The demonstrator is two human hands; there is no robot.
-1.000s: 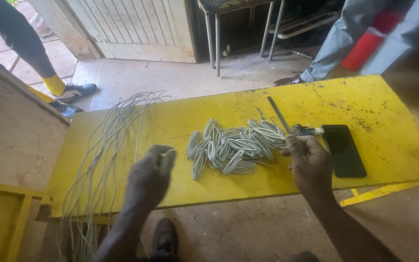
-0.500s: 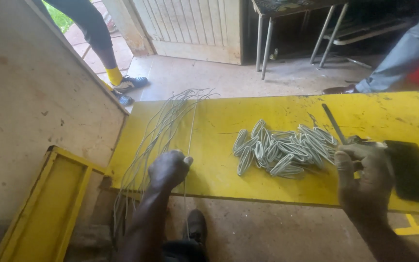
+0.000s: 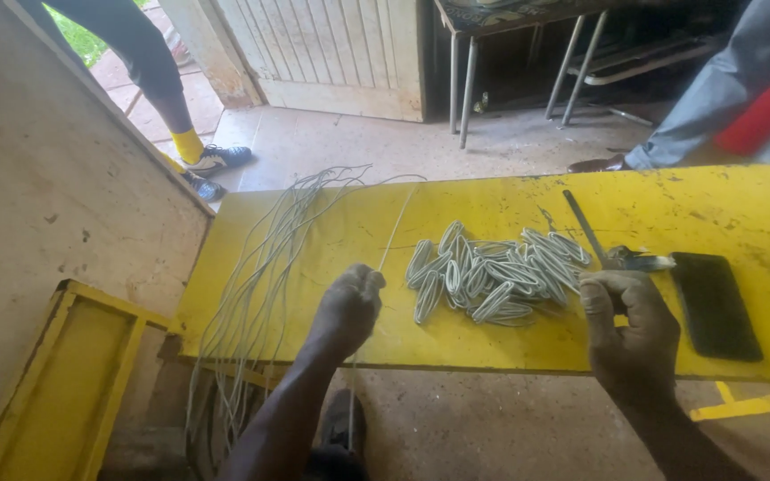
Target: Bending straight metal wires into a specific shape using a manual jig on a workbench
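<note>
Broadly, a long yellow-painted flat worktop (image 3: 724, 205) fills the middle of the view from the head camera, scuffed and marked with dark spots. To its left rises a bare grey concrete wall (image 3: 55, 223), and below that lies a yellow metal frame (image 3: 73, 374). Behind the worktop is a pale slatted wooden door (image 3: 340, 49) and the thin metal legs of a table (image 3: 467, 85). Another person's legs in dark trousers, yellow socks and dark shoes (image 3: 211, 160) stand near the doorway at top left, and a second person's grey trouser leg (image 3: 715, 98) shows at top right.

A loose bundle of long thin grey-white wires (image 3: 265, 267) runs along the left end of the worktop and hangs over its near edge. In the middle sits a pile of short folded loops of the same grey-white wire (image 3: 492, 272). A flat black rectangular phone (image 3: 713, 305) lies at the right, just beside the right hand.

The left hand (image 3: 349, 307) is closed in a fist around one single grey-white wire strand (image 3: 394, 236), at the near edge. The right hand (image 3: 630, 334) is curled closed around the handles of a pair of metal pliers (image 3: 617, 258), whose tip points away, touching the pile.
</note>
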